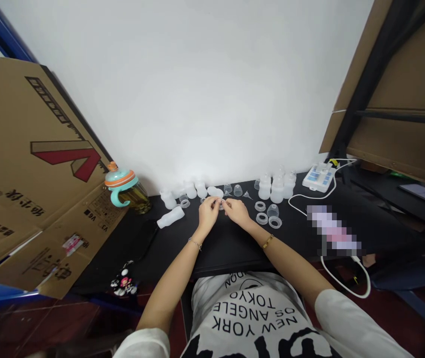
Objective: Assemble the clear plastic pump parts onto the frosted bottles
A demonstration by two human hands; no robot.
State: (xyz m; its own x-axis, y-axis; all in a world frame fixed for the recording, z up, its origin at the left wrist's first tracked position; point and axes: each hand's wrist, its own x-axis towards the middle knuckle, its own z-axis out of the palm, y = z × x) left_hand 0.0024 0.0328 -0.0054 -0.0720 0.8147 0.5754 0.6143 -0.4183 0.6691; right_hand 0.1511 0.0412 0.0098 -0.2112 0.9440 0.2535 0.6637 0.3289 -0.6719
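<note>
My left hand (208, 214) and my right hand (236, 211) meet above the middle of the black table, fingertips closed on a small clear plastic ring (221, 204). Fingers cover much of the ring. Left of my hands a white bottle (171, 217) lies on its side, with a clear collar ring (185, 203) behind it. Several small bottles (168, 199) stand along the wall. White discs (215, 191), a clear dome cap (238, 190) and a clear funnel-shaped piece (248, 195) lie just beyond my fingers. To the right are loose collar rings (262, 218) and another dome cap (272, 211).
Assembled bottles (277, 191) stand at the back right, near a white power strip (319, 177) with a cable. A blurred-out phone (334, 231) lies at right. On the left are a lidded jug (128, 191), a black phone (145, 238) with a charm, and a cardboard box (18, 149).
</note>
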